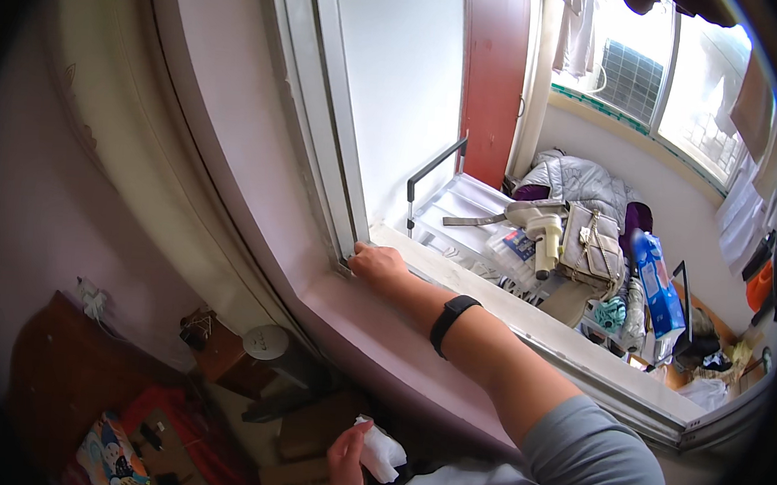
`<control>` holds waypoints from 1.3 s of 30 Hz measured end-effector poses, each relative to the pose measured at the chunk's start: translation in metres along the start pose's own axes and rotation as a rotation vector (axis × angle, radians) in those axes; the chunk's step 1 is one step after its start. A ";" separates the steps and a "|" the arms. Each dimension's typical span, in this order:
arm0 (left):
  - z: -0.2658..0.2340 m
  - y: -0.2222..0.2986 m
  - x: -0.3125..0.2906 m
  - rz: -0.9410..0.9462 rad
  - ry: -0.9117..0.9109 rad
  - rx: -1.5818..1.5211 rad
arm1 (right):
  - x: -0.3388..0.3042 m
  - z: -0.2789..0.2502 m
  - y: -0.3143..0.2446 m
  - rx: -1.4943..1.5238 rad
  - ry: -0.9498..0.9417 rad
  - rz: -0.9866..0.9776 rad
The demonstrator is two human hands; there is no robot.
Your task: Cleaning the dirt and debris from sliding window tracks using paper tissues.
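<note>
My right hand (378, 265) reaches across to the lower left corner of the window frame (334, 115), wearing a black band (451, 325) on its wrist. Its fingers are curled in against the bottom of the upright frame, and whatever they may hold is hidden. The window track (533, 345) runs from there toward the lower right, under my forearm. Low in front of my body, my left hand (347, 460) is closed on a crumpled white tissue (382, 453). The pinkish sill (348, 316) lies between the two hands.
Beyond the window, a white rack (462, 203) stands beside a beige bag (591, 246), a blue package (660, 286) and a grey puffy jacket (579, 179). A cream curtain (136, 156) hangs at left. Below it are a brown headboard (61, 365) and a small wooden cabinet (226, 357).
</note>
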State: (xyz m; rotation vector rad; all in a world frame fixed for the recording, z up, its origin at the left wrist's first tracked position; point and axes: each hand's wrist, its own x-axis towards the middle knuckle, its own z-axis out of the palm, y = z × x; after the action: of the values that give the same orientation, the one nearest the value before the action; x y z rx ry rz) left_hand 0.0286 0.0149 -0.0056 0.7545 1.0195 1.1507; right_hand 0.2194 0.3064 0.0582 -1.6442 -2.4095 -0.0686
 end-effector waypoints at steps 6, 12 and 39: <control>-0.011 -0.001 0.005 0.019 0.042 0.172 | 0.023 0.017 -0.012 0.092 0.180 0.045; -0.013 -0.003 0.006 0.059 0.079 0.036 | 0.019 0.019 -0.018 0.084 0.205 0.269; -0.026 -0.004 0.009 0.069 0.075 -0.003 | 0.021 0.006 -0.015 -0.004 0.075 0.001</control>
State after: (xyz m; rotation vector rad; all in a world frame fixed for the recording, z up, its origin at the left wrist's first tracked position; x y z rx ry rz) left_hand 0.0073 0.0222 -0.0215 0.7534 1.0606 1.2474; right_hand 0.1968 0.3211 0.0580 -1.6147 -2.3553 -0.1328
